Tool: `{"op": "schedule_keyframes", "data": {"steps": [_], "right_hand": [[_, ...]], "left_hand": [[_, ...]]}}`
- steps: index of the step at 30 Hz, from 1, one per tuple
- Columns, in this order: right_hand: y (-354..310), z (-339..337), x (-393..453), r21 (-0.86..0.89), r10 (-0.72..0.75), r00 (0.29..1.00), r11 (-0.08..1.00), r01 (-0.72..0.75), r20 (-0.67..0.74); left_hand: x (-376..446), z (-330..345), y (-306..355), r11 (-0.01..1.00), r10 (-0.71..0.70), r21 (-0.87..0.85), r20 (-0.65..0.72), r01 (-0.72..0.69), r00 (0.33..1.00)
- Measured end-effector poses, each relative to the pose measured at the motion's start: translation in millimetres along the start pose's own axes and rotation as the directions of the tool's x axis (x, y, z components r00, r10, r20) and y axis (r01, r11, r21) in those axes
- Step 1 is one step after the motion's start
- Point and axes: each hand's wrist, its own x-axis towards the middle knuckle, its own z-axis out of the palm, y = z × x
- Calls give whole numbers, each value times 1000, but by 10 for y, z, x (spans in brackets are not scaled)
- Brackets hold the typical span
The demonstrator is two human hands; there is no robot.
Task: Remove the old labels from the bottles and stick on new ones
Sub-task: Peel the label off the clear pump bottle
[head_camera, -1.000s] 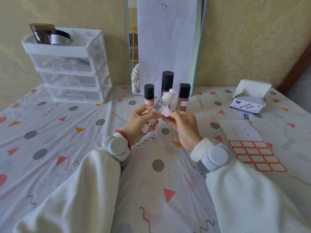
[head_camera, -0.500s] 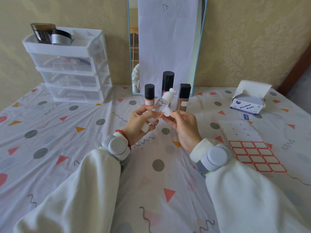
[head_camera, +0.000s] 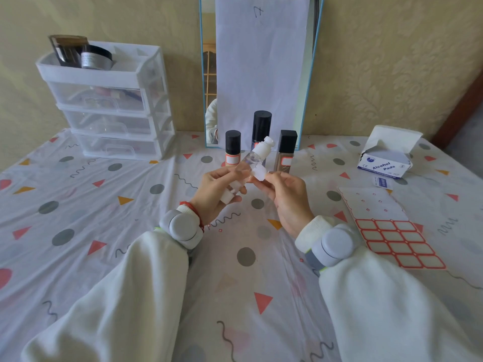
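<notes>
Gripping clear bottle [head_camera: 244, 169] in left hand [head_camera: 214, 193]; right hand [head_camera: 285, 197] fingers pinching label [head_camera: 258, 173], peeling. Next: pull clear.

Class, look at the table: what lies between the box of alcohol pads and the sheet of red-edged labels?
In the head view, one loose alcohol pad sachet lies on the tablecloth between the box and the label sheet.

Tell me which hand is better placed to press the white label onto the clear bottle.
The right hand: it pinches the white label against the clear bottle, while the left hand holds that bottle.
</notes>
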Motion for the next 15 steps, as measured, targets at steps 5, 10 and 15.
{"op": "schedule_keyframes", "data": {"steps": [5,10,15], "right_hand": [[-6,6,4,46,-19,1000,999,19,-3],[-12,5,29,87,4,998,996,2,-64],[-19,14,30,144,18,999,990,-11,-48]], "left_hand": [[-2,15,-36,988,63,145,-28,-58,998],[9,38,-100,908,191,380,3,-178,982],[26,34,-144,830,306,491,-5,-264,952]]}}
